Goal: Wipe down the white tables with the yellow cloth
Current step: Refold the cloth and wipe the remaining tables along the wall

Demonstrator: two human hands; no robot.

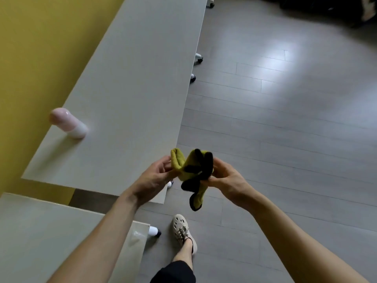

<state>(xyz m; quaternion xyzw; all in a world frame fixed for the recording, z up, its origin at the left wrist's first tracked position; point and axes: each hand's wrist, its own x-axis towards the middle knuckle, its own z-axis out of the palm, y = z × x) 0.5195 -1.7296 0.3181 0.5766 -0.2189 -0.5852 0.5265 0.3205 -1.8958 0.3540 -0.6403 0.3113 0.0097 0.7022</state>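
The yellow cloth [184,169], edged in black, hangs bunched in the air between both hands, just off the front right corner of a long white table [126,94]. My left hand [152,181] pinches its left fold. My right hand [225,178] grips its right side, where the black trim shows. A loose end of the cloth dangles below the hands. A second white table [51,237] lies at the lower left, under my left forearm.
A pink and white bottle [68,123] stands near the long table's left edge, by the yellow wall [30,48]. Caster feet [199,58] stick out under the tables. My shoe [183,231] is on the grey plank floor [275,129], which stretches to the right.
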